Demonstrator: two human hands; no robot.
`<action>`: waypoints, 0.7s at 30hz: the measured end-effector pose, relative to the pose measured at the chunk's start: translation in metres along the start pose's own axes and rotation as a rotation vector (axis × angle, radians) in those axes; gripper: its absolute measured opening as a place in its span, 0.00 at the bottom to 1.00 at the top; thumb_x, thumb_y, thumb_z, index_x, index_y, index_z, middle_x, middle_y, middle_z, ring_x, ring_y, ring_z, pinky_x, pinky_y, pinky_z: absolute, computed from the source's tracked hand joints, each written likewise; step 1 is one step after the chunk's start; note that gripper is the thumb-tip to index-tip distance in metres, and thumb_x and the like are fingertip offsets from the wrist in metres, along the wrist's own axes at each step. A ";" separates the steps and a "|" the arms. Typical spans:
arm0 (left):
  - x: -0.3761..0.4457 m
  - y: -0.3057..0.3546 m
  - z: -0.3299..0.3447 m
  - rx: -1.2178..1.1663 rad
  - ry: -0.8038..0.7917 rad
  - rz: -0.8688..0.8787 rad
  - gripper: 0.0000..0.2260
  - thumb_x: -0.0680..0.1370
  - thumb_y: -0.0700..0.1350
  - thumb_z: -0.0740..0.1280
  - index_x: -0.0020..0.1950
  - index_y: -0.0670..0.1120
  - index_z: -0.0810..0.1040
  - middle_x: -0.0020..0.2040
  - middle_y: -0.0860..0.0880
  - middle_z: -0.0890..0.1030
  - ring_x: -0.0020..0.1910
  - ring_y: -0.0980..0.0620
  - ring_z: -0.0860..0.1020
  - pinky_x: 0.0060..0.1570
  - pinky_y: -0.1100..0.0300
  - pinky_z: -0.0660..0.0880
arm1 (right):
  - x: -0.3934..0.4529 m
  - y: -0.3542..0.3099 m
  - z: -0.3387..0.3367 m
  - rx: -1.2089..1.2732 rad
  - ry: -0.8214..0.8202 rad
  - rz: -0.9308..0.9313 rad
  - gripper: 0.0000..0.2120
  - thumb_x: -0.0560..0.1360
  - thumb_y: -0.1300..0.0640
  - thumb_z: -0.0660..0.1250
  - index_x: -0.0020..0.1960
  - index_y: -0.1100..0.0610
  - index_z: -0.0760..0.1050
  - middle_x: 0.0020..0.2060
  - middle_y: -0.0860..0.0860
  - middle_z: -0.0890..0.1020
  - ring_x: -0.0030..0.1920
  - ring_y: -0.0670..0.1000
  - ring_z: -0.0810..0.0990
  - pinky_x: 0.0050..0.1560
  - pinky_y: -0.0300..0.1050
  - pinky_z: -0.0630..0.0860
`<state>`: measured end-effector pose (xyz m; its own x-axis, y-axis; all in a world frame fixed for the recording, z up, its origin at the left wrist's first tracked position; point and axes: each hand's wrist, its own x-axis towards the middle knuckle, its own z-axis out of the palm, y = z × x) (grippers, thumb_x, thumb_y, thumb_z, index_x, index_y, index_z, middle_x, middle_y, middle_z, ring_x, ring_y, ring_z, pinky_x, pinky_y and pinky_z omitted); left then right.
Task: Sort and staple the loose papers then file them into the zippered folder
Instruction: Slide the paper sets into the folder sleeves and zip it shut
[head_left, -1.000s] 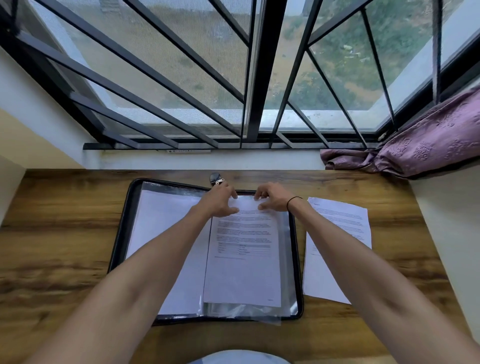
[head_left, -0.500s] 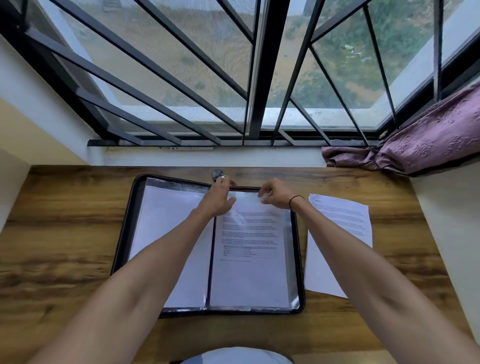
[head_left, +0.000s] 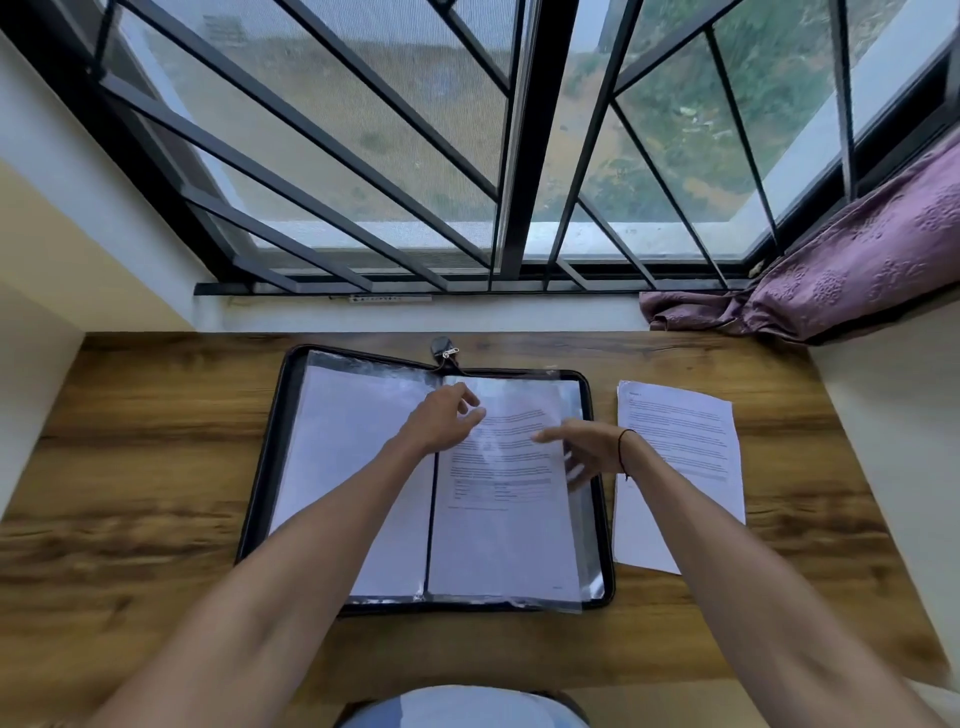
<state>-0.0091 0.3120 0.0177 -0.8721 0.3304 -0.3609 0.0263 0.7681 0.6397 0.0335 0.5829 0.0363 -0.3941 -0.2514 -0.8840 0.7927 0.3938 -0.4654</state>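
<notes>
- Zippered folder (head_left: 262, 499) lies open mid-desk (head_left: 130, 467), near the back edge; printed sheet (head_left: 504, 519) in its right sleeve.
- Left hand (head_left: 441, 421): fingers loosely spread above the sheet's top, holding nothing.
- Right hand (head_left: 582, 449): fingers extended at the sheet's right edge; blurred, grip cannot be told.
- Loose papers (head_left: 680, 457) lie right of the folder.

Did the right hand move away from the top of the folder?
Yes. The right hand has come down from the folder's top edge, toward the person and the loose paper.
</notes>
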 end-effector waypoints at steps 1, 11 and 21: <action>-0.005 0.000 -0.002 -0.013 0.005 -0.003 0.18 0.81 0.61 0.65 0.61 0.50 0.78 0.56 0.50 0.82 0.53 0.53 0.80 0.54 0.51 0.79 | -0.003 0.001 0.003 -0.011 -0.082 0.027 0.26 0.77 0.44 0.73 0.70 0.56 0.75 0.60 0.60 0.84 0.57 0.62 0.85 0.56 0.62 0.82; -0.058 0.014 -0.048 -0.596 -0.231 -0.289 0.39 0.75 0.77 0.53 0.73 0.51 0.70 0.64 0.42 0.77 0.58 0.43 0.80 0.49 0.47 0.84 | -0.012 -0.040 0.053 0.230 -0.511 -0.250 0.46 0.74 0.22 0.40 0.81 0.49 0.61 0.74 0.69 0.69 0.68 0.70 0.74 0.67 0.65 0.73; -0.093 -0.069 -0.104 -0.978 -0.055 -0.211 0.38 0.77 0.76 0.53 0.77 0.51 0.72 0.71 0.44 0.79 0.68 0.44 0.78 0.69 0.42 0.73 | 0.023 -0.073 0.131 0.111 -0.475 -0.254 0.41 0.75 0.29 0.65 0.82 0.47 0.60 0.74 0.61 0.72 0.71 0.65 0.75 0.74 0.69 0.66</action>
<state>0.0192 0.1707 0.0776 -0.7881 0.2830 -0.5466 -0.5615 0.0335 0.8268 0.0270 0.4323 0.0555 -0.3466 -0.7082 -0.6151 0.7541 0.1796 -0.6317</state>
